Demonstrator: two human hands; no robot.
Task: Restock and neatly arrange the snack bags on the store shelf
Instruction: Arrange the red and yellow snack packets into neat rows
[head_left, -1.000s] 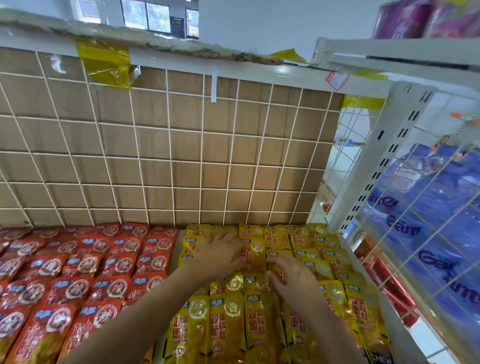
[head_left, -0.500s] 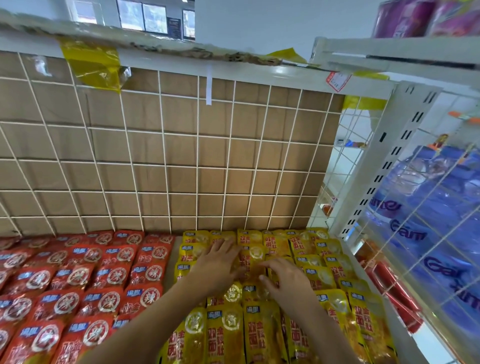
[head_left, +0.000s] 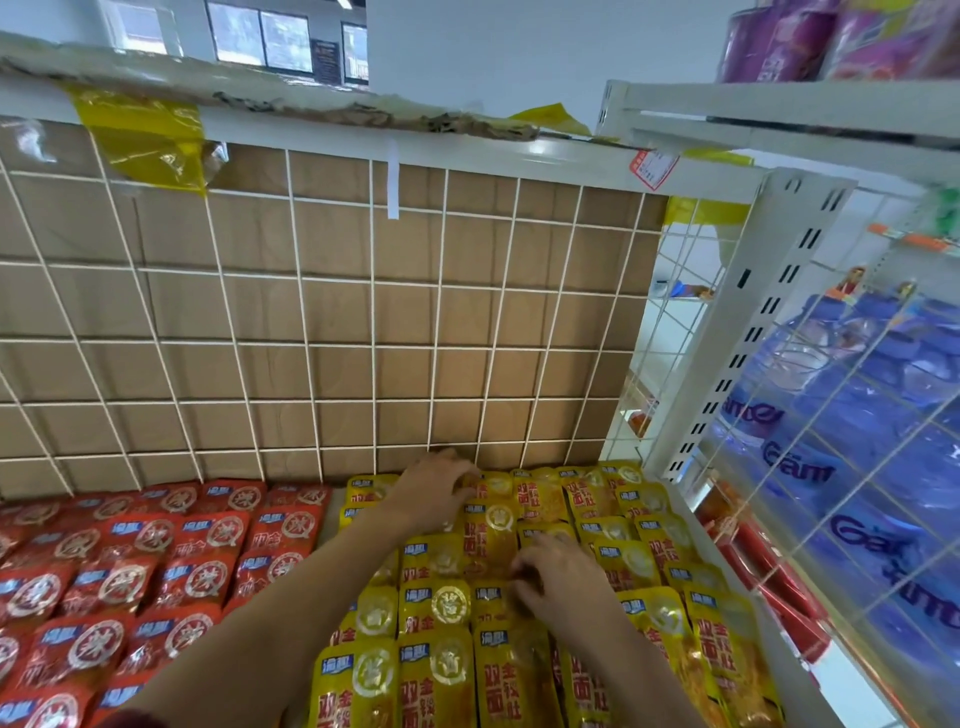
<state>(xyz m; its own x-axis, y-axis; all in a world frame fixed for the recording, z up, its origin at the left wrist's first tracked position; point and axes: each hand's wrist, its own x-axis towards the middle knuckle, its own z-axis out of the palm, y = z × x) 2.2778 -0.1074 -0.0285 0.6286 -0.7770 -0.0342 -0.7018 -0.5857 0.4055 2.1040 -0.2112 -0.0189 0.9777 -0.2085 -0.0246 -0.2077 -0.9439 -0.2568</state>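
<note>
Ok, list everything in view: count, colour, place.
yellow snack bags: dozens, yellow, shelf's right section
red snack bags: dozens, red, left section
wire grid: one, white, shelf back
cardboard: one sheet, brown, behind the grid
tape: several pieces, yellow, top rail
price tag: one, red-and-white, top rail, right
slotted upright: one, white, right of shelf
blue packs: several, blue, behind right side wire
purple packs: a few, pink-purple, upper shelf, top right
left hand: one, on rearmost yellow bags, fingers curled, grip unclear
right hand: one, on yellow bags nearer the front, grip unclear
</note>
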